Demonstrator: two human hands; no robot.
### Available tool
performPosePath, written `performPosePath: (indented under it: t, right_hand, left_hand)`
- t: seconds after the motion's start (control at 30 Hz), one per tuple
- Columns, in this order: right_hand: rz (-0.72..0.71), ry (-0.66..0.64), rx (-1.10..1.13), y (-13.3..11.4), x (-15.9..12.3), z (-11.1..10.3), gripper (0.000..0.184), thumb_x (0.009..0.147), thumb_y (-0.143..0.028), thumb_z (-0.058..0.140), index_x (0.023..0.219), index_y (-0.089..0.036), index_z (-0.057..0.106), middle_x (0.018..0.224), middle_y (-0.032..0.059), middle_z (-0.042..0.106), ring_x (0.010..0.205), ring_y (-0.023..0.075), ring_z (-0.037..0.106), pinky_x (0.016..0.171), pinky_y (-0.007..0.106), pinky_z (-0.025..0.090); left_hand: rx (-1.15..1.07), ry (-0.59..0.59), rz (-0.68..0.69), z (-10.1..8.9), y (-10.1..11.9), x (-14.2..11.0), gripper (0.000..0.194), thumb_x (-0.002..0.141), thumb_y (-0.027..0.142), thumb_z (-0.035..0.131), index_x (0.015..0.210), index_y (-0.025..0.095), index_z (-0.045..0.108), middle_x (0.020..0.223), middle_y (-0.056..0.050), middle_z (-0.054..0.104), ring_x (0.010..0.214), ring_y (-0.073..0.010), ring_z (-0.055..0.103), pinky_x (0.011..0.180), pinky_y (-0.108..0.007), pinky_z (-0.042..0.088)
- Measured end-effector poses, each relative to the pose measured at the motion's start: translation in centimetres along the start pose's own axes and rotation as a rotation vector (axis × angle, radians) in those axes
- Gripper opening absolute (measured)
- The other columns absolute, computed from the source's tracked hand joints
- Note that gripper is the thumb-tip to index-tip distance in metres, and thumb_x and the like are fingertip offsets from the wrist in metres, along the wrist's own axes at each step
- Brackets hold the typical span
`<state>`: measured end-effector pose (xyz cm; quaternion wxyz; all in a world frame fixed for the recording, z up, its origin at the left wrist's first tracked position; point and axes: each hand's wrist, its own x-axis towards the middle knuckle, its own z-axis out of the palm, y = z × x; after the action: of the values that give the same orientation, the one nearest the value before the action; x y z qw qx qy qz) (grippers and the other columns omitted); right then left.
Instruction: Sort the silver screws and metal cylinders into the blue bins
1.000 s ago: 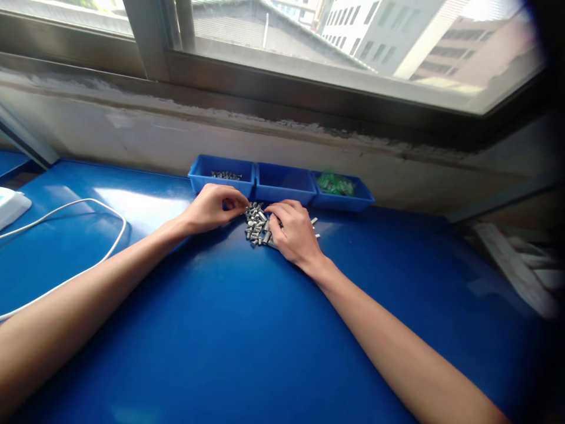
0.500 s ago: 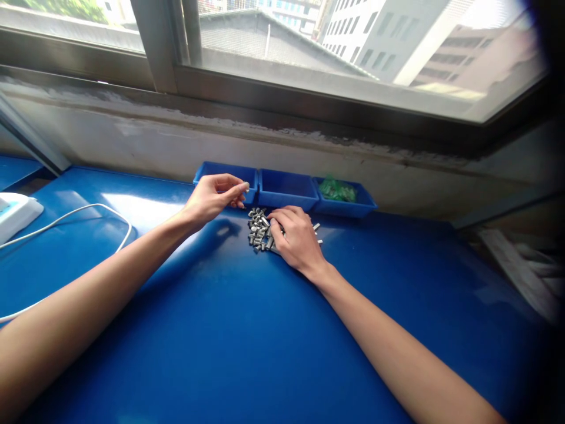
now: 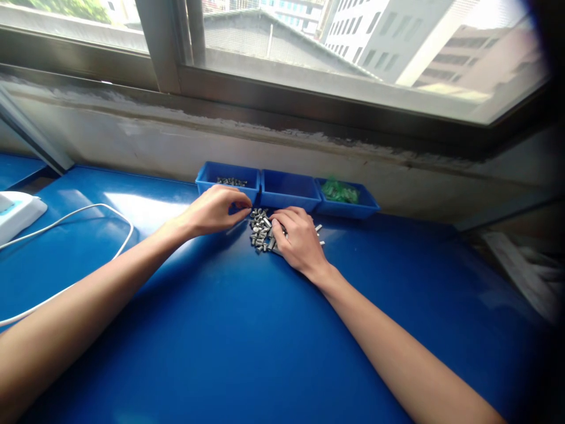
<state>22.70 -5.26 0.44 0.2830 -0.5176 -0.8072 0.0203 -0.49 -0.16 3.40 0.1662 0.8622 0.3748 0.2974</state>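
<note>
A pile of small silver screws and longer metal pieces (image 3: pixel 260 234) lies on the blue table. My left hand (image 3: pixel 218 209) is at the pile's far left edge, thumb and forefinger pinched together; whatever may be between the tips is too small to make out. Over the right part of the pile rests my right hand (image 3: pixel 298 238), palm down with its fingers slightly apart, hiding some of the pieces. Behind the left hand stands a blue bin (image 3: pixel 205 176) with several small screws (image 3: pixel 232 182) in it.
A middle blue bin (image 3: pixel 289 203) adjoins the left one. The right bin (image 3: pixel 368 207) contains a green plastic bag (image 3: pixel 339 191). White cable (image 3: pixel 128 232) runs across the left of the table (image 3: pixel 247 335) near a white power strip (image 3: pixel 22 215). Window and wall rise behind.
My left hand has come down from in front of the left bin to the pile's edge, uncovering the screws in that bin. My right hand stays in place.
</note>
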Motion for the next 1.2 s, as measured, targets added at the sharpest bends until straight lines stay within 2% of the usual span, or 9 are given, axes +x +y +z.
performPosePath:
  t: [0.07, 0.13, 0.4, 0.53, 0.63, 0.87, 1.0, 1.07, 1.2]
  right_hand:
    - [-0.001, 0.000, 0.002, 0.0, 0.0, 0.0, 0.030, 0.101, -0.027, 0.045, 0.104, -0.020, 0.074, 0.115, 0.0075, 0.076, 0.117, 0.0280, 0.057, 0.101, 0.044, 0.042]
    - [-0.001, 0.002, 0.001, 0.0, 0.0, 0.0, 0.030, 0.101, -0.027, 0.045, 0.105, -0.020, 0.074, 0.115, 0.0074, 0.076, 0.117, 0.0281, 0.057, 0.101, 0.044, 0.042]
    - [0.000, -0.003, 0.000, -0.1, 0.0, -0.1, 0.031, 0.102, -0.026, 0.045, 0.103, -0.020, 0.074, 0.116, 0.0071, 0.075, 0.117, 0.0273, 0.057, 0.102, 0.043, 0.041]
    - [0.003, -0.008, -0.007, -0.2, 0.0, -0.1, 0.030, 0.102, -0.027, 0.045, 0.104, -0.020, 0.074, 0.117, 0.0073, 0.075, 0.116, 0.0274, 0.057, 0.101, 0.043, 0.041]
    - [-0.001, -0.003, -0.011, -0.2, 0.0, -0.1, 0.030, 0.102, -0.027, 0.045, 0.104, -0.019, 0.074, 0.116, 0.0072, 0.075, 0.116, 0.0275, 0.057, 0.100, 0.043, 0.041]
    - [-0.009, -0.003, -0.018, 0.0, -0.1, 0.2, 0.030, 0.102, -0.027, 0.045, 0.104, -0.019, 0.074, 0.117, 0.0070, 0.075, 0.117, 0.0269, 0.057, 0.101, 0.042, 0.041]
    - [-0.014, 0.007, -0.019, 0.1, -0.1, 0.2, 0.028, 0.102, -0.026, 0.047, 0.103, -0.019, 0.074, 0.115, 0.0068, 0.075, 0.116, 0.0272, 0.058, 0.100, 0.042, 0.041]
    - [-0.016, 0.009, -0.019, 0.1, -0.1, 0.2, 0.028, 0.102, -0.025, 0.047, 0.103, -0.020, 0.074, 0.115, 0.0068, 0.075, 0.116, 0.0272, 0.058, 0.099, 0.042, 0.041]
    - [-0.018, 0.015, -0.019, 0.3, -0.1, 0.3, 0.028, 0.102, -0.025, 0.046, 0.103, -0.020, 0.074, 0.116, 0.0066, 0.075, 0.116, 0.0271, 0.058, 0.099, 0.042, 0.041]
  left_hand:
    - [0.119, -0.093, 0.064, 0.1, -0.4, -0.2, 0.023, 0.087, 0.029, 0.065, 0.104, 0.020, 0.078, 0.104, -0.009, 0.076, 0.095, -0.0244, 0.072, 0.090, -0.035, 0.055]
    - [0.159, -0.134, 0.091, 0.4, -0.9, -0.3, 0.024, 0.088, 0.026, 0.062, 0.106, 0.020, 0.078, 0.107, -0.009, 0.075, 0.098, -0.0248, 0.072, 0.091, -0.035, 0.055]
    - [0.150, -0.091, 0.112, 0.9, -1.8, -0.3, 0.024, 0.091, 0.020, 0.054, 0.101, 0.019, 0.076, 0.096, -0.007, 0.073, 0.085, -0.0208, 0.069, 0.079, -0.032, 0.054]
    - [0.201, -0.018, 0.138, 1.3, -1.4, -0.5, 0.034, 0.092, 0.026, 0.057, 0.123, 0.020, 0.069, 0.117, -0.010, 0.070, 0.108, -0.0256, 0.067, 0.096, -0.038, 0.053]
    - [0.217, -0.067, 0.217, 1.6, -1.4, -0.6, 0.038, 0.095, 0.026, 0.055, 0.131, 0.022, 0.067, 0.132, -0.011, 0.066, 0.118, -0.0255, 0.063, 0.105, -0.039, 0.050]
    - [0.193, -0.092, 0.186, 2.0, -1.7, -0.6, 0.027, 0.097, 0.024, 0.052, 0.110, 0.019, 0.075, 0.106, -0.009, 0.073, 0.096, -0.0226, 0.069, 0.087, -0.033, 0.054]
    - [0.007, 0.002, 0.076, 2.0, -0.9, -0.2, 0.022, 0.093, 0.028, 0.060, 0.101, 0.016, 0.077, 0.092, -0.008, 0.075, 0.083, -0.0191, 0.068, 0.079, -0.029, 0.051]
    - [-0.193, 0.044, -0.064, 1.9, -0.3, 0.0, 0.026, 0.090, 0.036, 0.067, 0.098, 0.015, 0.077, 0.086, -0.007, 0.075, 0.076, -0.0173, 0.067, 0.073, -0.027, 0.050]
    - [-0.612, 0.033, -0.366, 1.6, 0.6, 0.3, 0.039, 0.079, 0.052, 0.078, 0.084, 0.013, 0.076, 0.074, -0.005, 0.071, 0.066, -0.0137, 0.061, 0.062, -0.024, 0.045]
